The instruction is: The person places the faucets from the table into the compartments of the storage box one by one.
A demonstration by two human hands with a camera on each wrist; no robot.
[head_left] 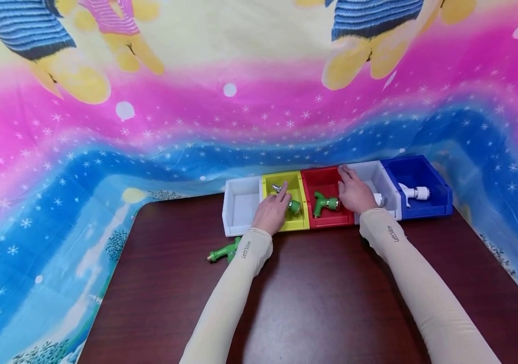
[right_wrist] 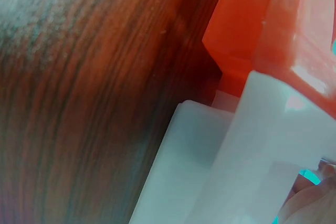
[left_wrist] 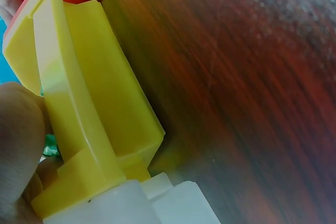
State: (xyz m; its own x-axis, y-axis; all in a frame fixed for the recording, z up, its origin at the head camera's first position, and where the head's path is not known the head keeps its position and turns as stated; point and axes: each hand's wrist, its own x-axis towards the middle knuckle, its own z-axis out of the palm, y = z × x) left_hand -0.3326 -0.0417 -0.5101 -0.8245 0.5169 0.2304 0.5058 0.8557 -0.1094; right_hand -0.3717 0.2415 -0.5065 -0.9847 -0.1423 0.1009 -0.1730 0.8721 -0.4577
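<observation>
In the head view my left hand (head_left: 270,211) reaches into the yellow bin (head_left: 305,222), index finger extended. It is over a green tap (head_left: 293,206) with a silver end. In the left wrist view, a bit of the green tap (left_wrist: 51,146) shows between thumb and fingers behind the yellow rim; most of the grip is hidden. My right hand (head_left: 358,193) reaches over the grey-white bin (head_left: 391,189), fingers stretched toward the divider with the red bin (head_left: 324,174). Right beside that hand shows the ribbed knob of a white tap (head_left: 379,199), mostly covered.
Another green tap (head_left: 327,202) lies in the red bin and a white tap (head_left: 415,193) in the blue bin (head_left: 427,210). At the row's left end stands a white bin (head_left: 242,202). A green tap (head_left: 224,251) lies on the brown table (head_left: 322,303), partly behind the left sleeve.
</observation>
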